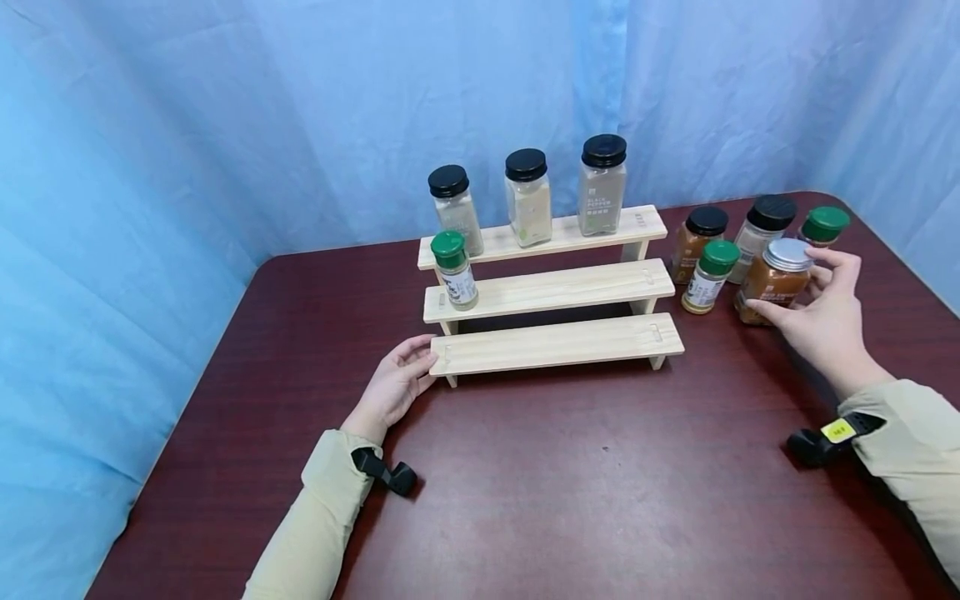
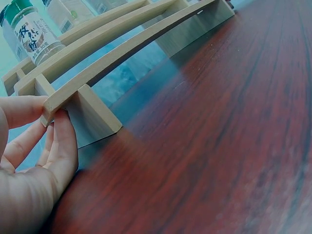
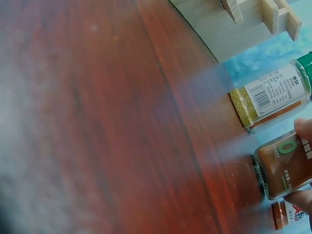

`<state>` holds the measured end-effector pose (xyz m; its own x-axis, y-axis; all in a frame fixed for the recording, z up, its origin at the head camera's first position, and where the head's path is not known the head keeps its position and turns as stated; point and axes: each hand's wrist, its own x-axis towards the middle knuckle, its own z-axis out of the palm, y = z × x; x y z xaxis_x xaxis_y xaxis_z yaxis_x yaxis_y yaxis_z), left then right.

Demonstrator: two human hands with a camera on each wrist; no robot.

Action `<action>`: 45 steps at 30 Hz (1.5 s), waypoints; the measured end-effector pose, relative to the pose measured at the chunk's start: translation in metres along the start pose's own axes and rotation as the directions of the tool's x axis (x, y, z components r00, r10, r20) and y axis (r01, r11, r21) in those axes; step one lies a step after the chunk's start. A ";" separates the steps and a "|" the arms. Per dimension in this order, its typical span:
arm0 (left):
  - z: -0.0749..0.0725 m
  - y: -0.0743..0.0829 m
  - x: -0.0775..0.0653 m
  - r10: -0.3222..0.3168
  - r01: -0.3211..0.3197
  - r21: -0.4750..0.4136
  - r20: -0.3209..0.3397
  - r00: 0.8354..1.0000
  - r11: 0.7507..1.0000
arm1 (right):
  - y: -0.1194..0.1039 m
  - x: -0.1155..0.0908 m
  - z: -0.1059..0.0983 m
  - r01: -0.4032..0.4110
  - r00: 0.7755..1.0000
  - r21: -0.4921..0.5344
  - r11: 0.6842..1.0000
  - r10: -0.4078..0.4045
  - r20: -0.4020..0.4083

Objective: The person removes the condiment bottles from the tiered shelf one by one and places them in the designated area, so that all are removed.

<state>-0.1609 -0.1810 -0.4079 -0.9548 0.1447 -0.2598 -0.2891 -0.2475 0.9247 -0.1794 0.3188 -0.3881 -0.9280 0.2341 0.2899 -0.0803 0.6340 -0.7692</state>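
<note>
My left hand pinches the left end of the lowest shelf of a three-step wooden rack, thumb above and fingers below in the left wrist view. Over at the right, my right hand grips a square spice jar of reddish-brown powder with a silver lid, thumb on one side and fingers on the other. On the top step stand three black-lidded jars: a left one, a middle one and a right one. A small green-capped bottle stands at the left of the middle step.
Beside the gripped jar stand a green-capped bottle, a black-lidded brown jar, a black-lidded pale jar and another green-capped bottle. Blue curtains hang behind the dark red table.
</note>
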 end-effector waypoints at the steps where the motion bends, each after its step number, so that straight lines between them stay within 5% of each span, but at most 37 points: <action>1: 0.000 0.000 0.000 0.002 -0.002 -0.005 -0.004 1.000 1.000 | -0.001 0.000 0.000 -0.003 1.000 -0.009 1.000 0.003 0.002; 11: 0.000 0.000 0.000 0.016 -0.016 -0.029 -0.006 1.000 0.999 | -0.002 -0.004 -0.003 -0.061 0.998 -0.049 0.997 0.062 0.011; 34: 0.001 0.002 -0.002 0.008 -0.008 -0.019 0.009 1.000 1.000 | -0.002 0.007 -0.001 0.082 0.997 -0.086 0.993 -0.082 0.007; 45: 0.001 0.001 -0.002 0.000 0.000 0.000 0.002 1.000 1.000 | -0.007 0.008 -0.011 0.057 0.997 -0.131 0.990 -0.049 0.061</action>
<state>-0.1593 -0.1804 -0.4061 -0.9548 0.1466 -0.2588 -0.2887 -0.2474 0.9249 -0.1825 0.3241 -0.3737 -0.9433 0.1577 0.2922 -0.0845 0.7370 -0.6706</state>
